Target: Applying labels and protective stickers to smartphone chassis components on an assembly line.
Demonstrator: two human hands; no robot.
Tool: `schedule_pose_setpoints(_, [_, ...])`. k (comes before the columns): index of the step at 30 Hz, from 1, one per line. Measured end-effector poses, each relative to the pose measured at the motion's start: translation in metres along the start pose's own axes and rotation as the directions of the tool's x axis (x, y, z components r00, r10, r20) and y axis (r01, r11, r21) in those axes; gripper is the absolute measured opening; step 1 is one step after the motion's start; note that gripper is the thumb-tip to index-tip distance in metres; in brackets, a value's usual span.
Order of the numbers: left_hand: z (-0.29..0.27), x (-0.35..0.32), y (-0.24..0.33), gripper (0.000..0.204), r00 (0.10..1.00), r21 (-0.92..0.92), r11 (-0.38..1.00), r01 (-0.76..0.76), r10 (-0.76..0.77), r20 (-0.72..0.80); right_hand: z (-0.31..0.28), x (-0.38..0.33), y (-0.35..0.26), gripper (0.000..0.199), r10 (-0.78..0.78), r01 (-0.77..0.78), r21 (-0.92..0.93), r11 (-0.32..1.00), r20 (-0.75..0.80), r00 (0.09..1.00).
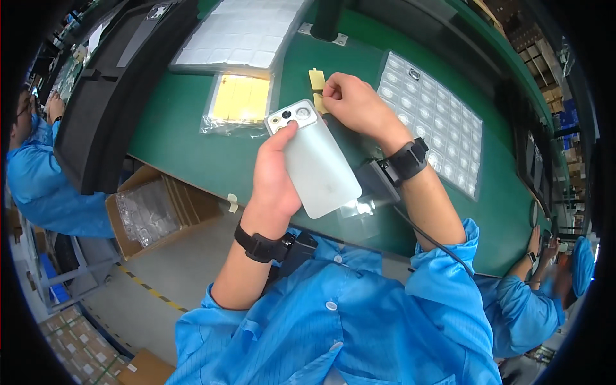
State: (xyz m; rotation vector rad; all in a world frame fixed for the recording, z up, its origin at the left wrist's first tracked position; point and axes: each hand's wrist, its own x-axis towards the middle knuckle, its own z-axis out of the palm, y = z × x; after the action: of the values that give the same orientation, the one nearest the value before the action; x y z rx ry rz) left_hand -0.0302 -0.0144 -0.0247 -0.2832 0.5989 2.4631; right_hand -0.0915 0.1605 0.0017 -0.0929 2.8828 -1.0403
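Gap between yellow sheets (241, 97) and yellow strip (317, 79), black post (327, 19) beyond.

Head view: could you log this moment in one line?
left hand: holding pale phone | right hand: at yellow strip | nearby: clear tray

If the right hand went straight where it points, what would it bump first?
Probably the yellow strip beside the right hand; they may even be touching, but depth is unclear.

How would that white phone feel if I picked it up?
Probably stiff: the left hand holds one side, yet the white phone looks flat, without sagging. It may be slippery, since its back looks smooth. It probably wouldn't roll, being flat and rectangular.
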Motion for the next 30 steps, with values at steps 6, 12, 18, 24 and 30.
schedule_pose_setpoints(6, [0.004, -0.004, 0.006, 0.045, 1.000, 0.076, 0.997, -0.002, 0.001, 0.012, -0.027, -0.036, -0.012, 0.018, -0.080, 0.067, 0.232, 0.971, 0.049, 0.996])
schedule_pose_setpoints(12, [0.013, -0.005, 0.004, 0.044, 0.998, 0.173, 0.983, -0.056, 0.056, 0.005, -0.030, -0.044, 0.004, 0.020, -0.114, 0.085, 0.366, 0.927, 0.058, 0.992])
schedule_pose_setpoints(18, [0.011, -0.005, 0.005, 0.047, 0.997, 0.210, 0.975, -0.076, 0.070, 0.035, -0.034, -0.038, 0.004, 0.016, -0.134, 0.128, 0.402, 0.906, -0.015, 0.991])
schedule_pose_setpoints(24, [0.041, -0.018, 0.000, 0.048, 0.986, 0.332, 0.929, -0.163, 0.145, 0.078, -0.080, -0.063, -0.013, 0.013, -0.223, 0.257, 0.597, 0.760, -0.131, 0.966])
schedule_pose_setpoints(30, [0.097, -0.060, -0.003, 0.047, 0.955, 0.532, 0.808, -0.254, 0.123, 0.269, -0.101, -0.106, -0.048, 0.014, -0.332, 0.412, 0.559, 0.719, -0.245, 0.911])
